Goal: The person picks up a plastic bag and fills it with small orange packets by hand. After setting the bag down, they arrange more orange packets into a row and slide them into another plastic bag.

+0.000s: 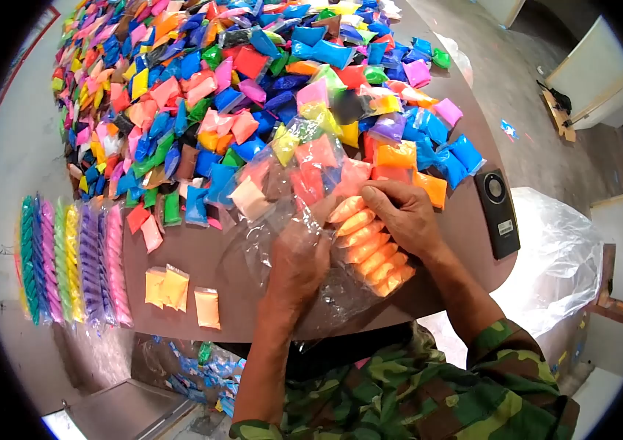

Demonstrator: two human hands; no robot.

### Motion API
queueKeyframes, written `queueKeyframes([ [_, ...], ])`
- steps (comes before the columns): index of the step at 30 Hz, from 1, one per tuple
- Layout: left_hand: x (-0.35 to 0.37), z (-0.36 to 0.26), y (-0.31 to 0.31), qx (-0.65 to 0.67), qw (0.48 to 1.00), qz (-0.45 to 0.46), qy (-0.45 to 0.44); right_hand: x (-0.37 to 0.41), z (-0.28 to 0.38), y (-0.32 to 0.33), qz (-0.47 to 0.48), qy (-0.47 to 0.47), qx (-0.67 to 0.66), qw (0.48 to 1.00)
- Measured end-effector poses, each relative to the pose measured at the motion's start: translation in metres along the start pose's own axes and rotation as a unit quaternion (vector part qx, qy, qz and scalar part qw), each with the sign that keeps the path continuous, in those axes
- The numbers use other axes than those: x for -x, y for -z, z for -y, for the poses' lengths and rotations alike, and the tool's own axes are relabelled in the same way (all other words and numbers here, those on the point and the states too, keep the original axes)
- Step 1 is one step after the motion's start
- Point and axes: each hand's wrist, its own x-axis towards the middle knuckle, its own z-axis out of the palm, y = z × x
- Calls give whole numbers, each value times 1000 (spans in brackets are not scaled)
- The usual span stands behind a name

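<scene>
A row of several orange packets [371, 249], overlapping like a stack, stands between my two hands above the table's near side. My right hand [408, 218] is closed on its upper end, thumb and fingers pressed near the top packet. My left hand [299, 260] is closed at the left side of the row, its fingers partly hidden by a clear plastic bag [264, 238]. The thin film spreads around my left hand and over some nearby packets. Three loose pale orange packets [207, 307] lie on the table to the left of my left hand.
A large heap of small coloured packets [201, 81] covers the far part of the brown table [253, 323]. Long filled sleeves [77, 260] in several colours line the left edge. A dark phone [497, 213] lies at the right edge, with clear plastic sheeting [550, 246] beyond.
</scene>
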Motion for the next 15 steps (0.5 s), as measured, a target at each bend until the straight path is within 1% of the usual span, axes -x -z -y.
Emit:
queueKeyframes([
  [1,4,0,0,-23,1000,-12,15,1,1,1,-6,6,17,1000],
  [2,3,-14,8,-66,997,-3,50,1,1,2,-11,12,33,999],
  [3,8,-12,12,-94,995,-25,25,0,1,0,-14,18,43,999],
  [4,14,-9,18,-126,991,-45,2,1,4,0,-7,-25,19,999],
  [5,22,-7,27,-160,985,-61,-19,0,-2,1,-4,-6,17,1000],
  [6,27,-14,38,-174,982,-70,-12,0,-6,1,-2,7,16,1000],
  [7,38,-14,49,-210,973,-94,12,-1,-7,2,-3,21,16,1000],
  [9,70,-16,74,-274,950,-140,56,-1,-5,3,-4,17,27,999],
  [10,86,-8,85,-315,930,-172,78,0,-5,3,-7,18,26,999],
  [13,117,-1,114,-426,877,-135,175,0,-10,2,-9,35,22,999],
  [15,130,7,120,-426,874,-128,196,-1,-9,2,-6,36,37,999],
])
